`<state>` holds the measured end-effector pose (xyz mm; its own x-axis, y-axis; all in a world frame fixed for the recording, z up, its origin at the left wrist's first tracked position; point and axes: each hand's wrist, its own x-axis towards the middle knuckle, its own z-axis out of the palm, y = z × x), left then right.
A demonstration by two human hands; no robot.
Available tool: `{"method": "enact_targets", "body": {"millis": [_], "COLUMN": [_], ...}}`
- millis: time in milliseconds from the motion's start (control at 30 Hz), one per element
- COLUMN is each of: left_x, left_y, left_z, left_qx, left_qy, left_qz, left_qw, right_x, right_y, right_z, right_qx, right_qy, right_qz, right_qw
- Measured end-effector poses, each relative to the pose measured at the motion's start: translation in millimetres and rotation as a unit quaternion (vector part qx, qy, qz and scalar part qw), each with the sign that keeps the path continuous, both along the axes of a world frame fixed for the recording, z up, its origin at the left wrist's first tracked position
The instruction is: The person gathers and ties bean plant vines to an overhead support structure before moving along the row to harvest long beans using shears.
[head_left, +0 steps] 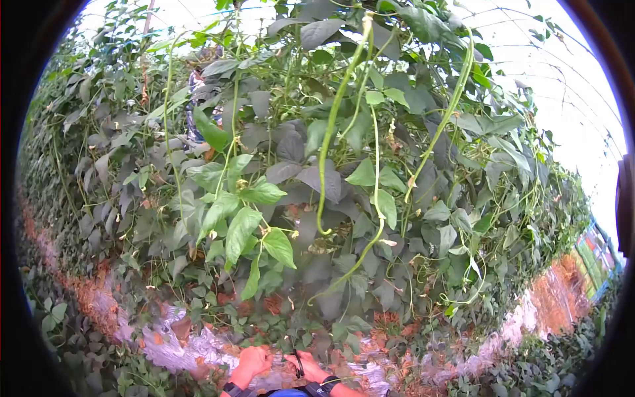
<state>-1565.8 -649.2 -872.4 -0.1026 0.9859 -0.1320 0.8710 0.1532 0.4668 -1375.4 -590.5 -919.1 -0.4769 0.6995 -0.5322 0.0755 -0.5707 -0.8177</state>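
Observation:
Low at the bottom edge, my left hand [254, 362] is closed with the fingers curled in; what it holds, if anything, is hidden. Close beside it on the right, my right hand [307, 366] is closed around a small black tool with a looped handle [299, 364], its kind too small to make out. Both wrists wear dark bands. A thin green strand, perhaps a bean, shows by my right wrist. Above and ahead of the hands hang long green bean pods, among them a thick one [329, 142], a curling one [378, 198] and one farther right [450, 109].
A dense wall of climbing vines [284, 152] fills the view. Pale plastic sheeting [175, 347] and reddish soil lie along its foot. Behind the leaves at the left, part of a person in patterned clothing [195, 112] shows. Thin arched frame bars cross the bright sky.

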Motion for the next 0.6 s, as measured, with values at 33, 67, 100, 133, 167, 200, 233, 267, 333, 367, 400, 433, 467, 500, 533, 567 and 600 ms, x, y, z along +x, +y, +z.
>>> {"method": "enact_targets", "body": {"millis": [33,67,100,133,167,200,233,267,333,367,400,433,467,500,533,567,600], "left_x": [1.1,2.0,3.1,3.8,5.1,7.8,11.0,14.3,17.1,16.3,19.5,24.2,27.2,27.5,27.7,27.9,29.6], "left_y": [-1.5,-0.6,0.6,0.2,-0.2,0.3,1.9,2.6,7.6,9.4,8.7,7.7,8.6,10.0,11.8,14.2,14.8], "left_z": [1.0,0.3,-2.9,-7.3,-10.9,-13.8,-17.0,-21.6,-50.7,-65.2,-58.9,-52.4,-45.9,-44.2,-43.1,-41.1,-33.0], "left_qx": [0.01,0.021,0.021,0.029,0.036,0.034,0.031,0.027,0.02,0.016,0.011,-0.043,-0.097,-0.104,-0.133,-0.16,-0.162], "left_qy": [-0.004,-0.008,-0.008,-0.027,-0.046,-0.046,-0.08,-0.114,-0.202,-0.289,-0.287,-0.412,-0.527,-0.524,-0.582,-0.635,-0.655], "left_qz": [-0.001,-0.001,-0.011,-0.006,-0.001,-0.01,0.02,0.05,0.059,0.075,0.067,0.114,0.159,0.153,0.183,0.213,0.22], "left_qw": [1.0,1.0,1.0,0.999,0.998,0.998,0.996,0.992,0.977,0.954,0.956,0.903,0.829,0.831,0.781,0.725,0.705], "right_x": [1.4,2.8,2.9,2.8,2.1,2.0,2.3,2.4,-0.3,-1.6,-2.2,-2.1,-2.4,-2.1,-0.7,-0.7,-1.4], "right_y": [-0.9,-2.1,-3.6,-5.7,-6.9,-8.9,-10.2,-8.4,-10.9,-10.9,-10.9,-10.1,-9.1,-8.0,-7.9,-9.1,-10.3], "right_z": [-5.4,-10.5,-9.5,-8.6,-7.7,-7.3,-6.7,-5.8,1.3,5.8,15.7,18.4,19.6,22.7,37.0,43.4,47.5], "right_qx": [0.001,-0.007,-0.015,-0.027,-0.027,-0.027,-0.028,-0.016,0.028,0.076,0.089,0.086,0.083,0.08,0.084,0.082,0.073], "right_qy": [0.0,0.03,0.06,0.066,0.067,0.045,0.023,0.005,-0.018,-0.042,-0.043,-0.043,-0.025,-0.008,-0.018,-0.017,0.0], "right_qz": [-0.011,-0.017,-0.022,-0.034,-0.043,-0.04,-0.037,-0.013,-0.021,-0.022,-0.009,-0.018,-0.007,0.003,0.032,0.024,0.05], "right_qw": [1.0,0.999,0.998,0.997,0.996,0.998,0.999,1.0,0.999,0.996,0.995,0.995,0.996,0.997,0.996,0.996,0.996]}}
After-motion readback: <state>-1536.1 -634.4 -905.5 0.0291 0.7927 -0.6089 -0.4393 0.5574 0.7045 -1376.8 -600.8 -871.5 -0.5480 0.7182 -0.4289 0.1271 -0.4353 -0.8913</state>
